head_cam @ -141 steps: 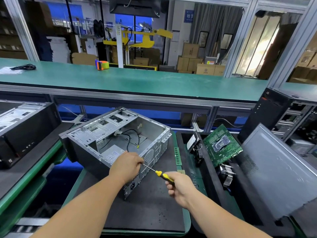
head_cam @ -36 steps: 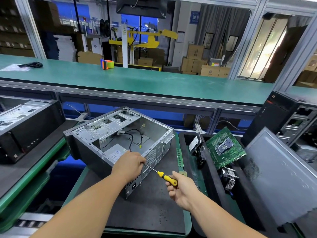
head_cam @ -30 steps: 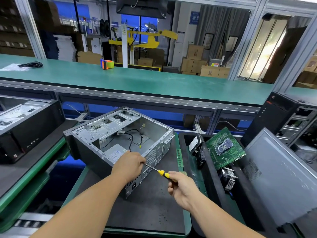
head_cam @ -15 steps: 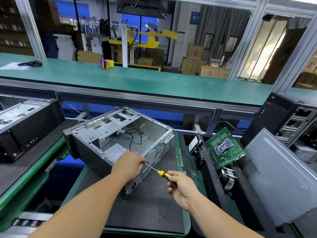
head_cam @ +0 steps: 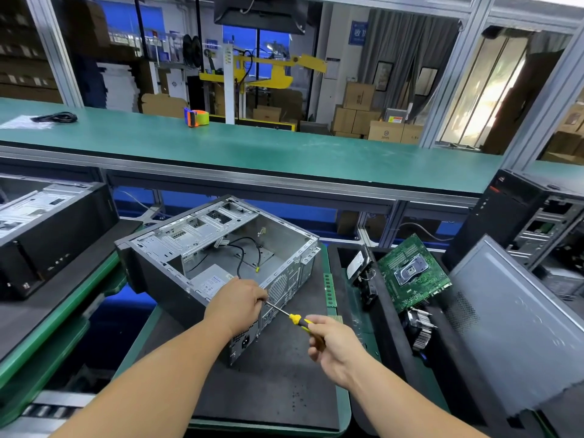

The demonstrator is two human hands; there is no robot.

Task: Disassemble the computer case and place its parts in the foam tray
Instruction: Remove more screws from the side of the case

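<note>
An open grey computer case (head_cam: 221, 251) lies on its side on a dark mat, its power supply (head_cam: 211, 281) still inside at the near corner. My left hand (head_cam: 235, 306) rests on the case's rear edge, fingers curled over the rim by the screwdriver tip. My right hand (head_cam: 335, 347) grips a yellow and black screwdriver (head_cam: 292, 318), whose shaft points at the rear panel under my left fingers. The black foam tray (head_cam: 388, 311) stands to the right. It holds a green motherboard (head_cam: 412, 276), a heatsink (head_cam: 422, 328) and a drive (head_cam: 357, 268).
A grey side panel (head_cam: 518, 330) leans at the far right. A green RAM stick (head_cam: 329, 289) lies between case and tray. Other computer cases stand at left (head_cam: 47, 229) and right (head_cam: 521, 216). A green shelf (head_cam: 252, 147) with a tape dispenser (head_cam: 196, 116) runs above.
My right hand has shifted slightly on the screwdriver handle, as in turning it. The left hand and the case have stayed in place.
</note>
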